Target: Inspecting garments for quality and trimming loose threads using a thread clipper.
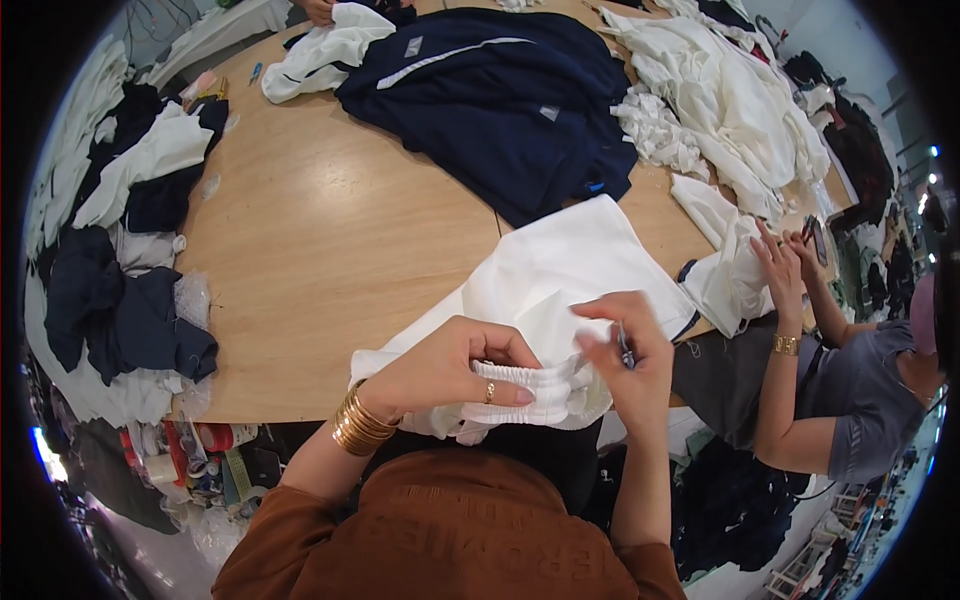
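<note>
A white garment with a gathered elastic waistband lies over the table's near edge, its far part spread on the wood. My left hand pinches the waistband between thumb and fingers. Just right of the band is my right hand, slightly blurred, its fingers curled around a small dark tool. That tool looks like thread snips, but most of it is hidden by the fingers. Dark trim shows at the garment's right edge.
Navy garments lie across the table beyond the white one. White cloth is heaped at the far right. A co-worker's hands handle white fabric at right. Dark and white clothes pile along the left edge.
</note>
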Demonstrator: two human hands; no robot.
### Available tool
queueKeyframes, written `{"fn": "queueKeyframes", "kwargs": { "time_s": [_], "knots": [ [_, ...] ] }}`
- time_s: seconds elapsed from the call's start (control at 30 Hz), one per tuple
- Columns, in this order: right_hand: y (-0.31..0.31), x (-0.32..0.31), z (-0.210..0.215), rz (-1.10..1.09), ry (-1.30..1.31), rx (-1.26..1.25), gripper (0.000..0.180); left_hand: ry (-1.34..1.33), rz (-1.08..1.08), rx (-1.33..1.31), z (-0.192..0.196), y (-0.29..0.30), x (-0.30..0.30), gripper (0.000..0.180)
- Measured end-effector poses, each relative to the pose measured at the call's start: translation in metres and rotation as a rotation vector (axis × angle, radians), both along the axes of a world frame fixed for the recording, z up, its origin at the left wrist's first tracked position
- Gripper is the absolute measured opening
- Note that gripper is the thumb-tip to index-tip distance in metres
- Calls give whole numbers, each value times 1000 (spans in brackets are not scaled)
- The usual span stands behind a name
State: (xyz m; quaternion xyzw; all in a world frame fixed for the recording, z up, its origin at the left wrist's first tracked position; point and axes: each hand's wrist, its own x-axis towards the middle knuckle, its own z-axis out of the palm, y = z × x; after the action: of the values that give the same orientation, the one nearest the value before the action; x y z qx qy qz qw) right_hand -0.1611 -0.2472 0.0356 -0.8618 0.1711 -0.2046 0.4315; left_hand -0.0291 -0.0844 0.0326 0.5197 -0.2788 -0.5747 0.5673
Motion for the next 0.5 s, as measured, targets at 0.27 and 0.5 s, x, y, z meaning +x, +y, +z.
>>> {"fn": "queueKeyframes", "kwargs": {
  "time_s": [0.27,0.5],
  "knots": [
    [-9,-6,-7,70,49,511,31,-92,5,-52,-13,7,1,23],
    [-14,-5,9,365,446,479,32,-66,-20,-78,-9,13,6,23]
  ]
}}
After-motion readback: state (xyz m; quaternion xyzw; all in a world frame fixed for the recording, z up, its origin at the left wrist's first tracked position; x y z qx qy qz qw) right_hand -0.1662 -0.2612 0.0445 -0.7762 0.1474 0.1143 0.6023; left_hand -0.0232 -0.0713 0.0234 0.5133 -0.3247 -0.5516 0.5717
